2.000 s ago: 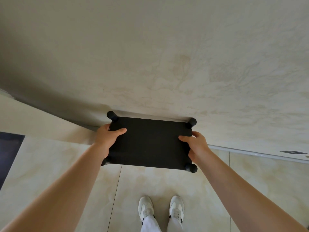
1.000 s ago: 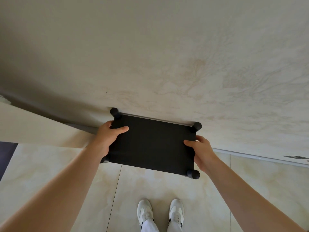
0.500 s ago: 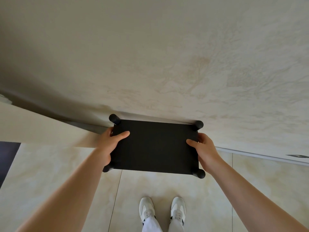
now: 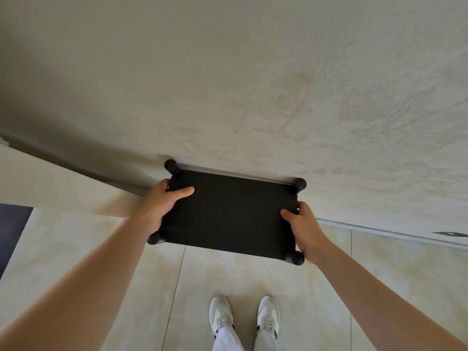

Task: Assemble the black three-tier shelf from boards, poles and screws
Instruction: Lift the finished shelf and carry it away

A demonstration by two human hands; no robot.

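Setting: cream marbled wall (image 4: 278, 84) above a pale tiled floor (image 4: 253, 279), seen from overhead.

Grip, left: left hand (image 4: 159, 203) curls round the left short edge of the shelf's top board (image 4: 230, 211), thumb lying on the upper face, fingers hidden beneath.

Grip, right: right hand (image 4: 304, 229) clamps the right short edge likewise, thumb on top, fingers mostly out of sight.

Item held: black shelf, viewed from above, positioned close against the wall; lower tiers concealed under the top board; whether it rests on the floor cannot be told.

Fittings: four rounded black pole caps at the corners, e.g. far left cap (image 4: 172, 167).

Periphery: white shoes (image 4: 244, 314) on the floor, nearer the viewer than the shelf.
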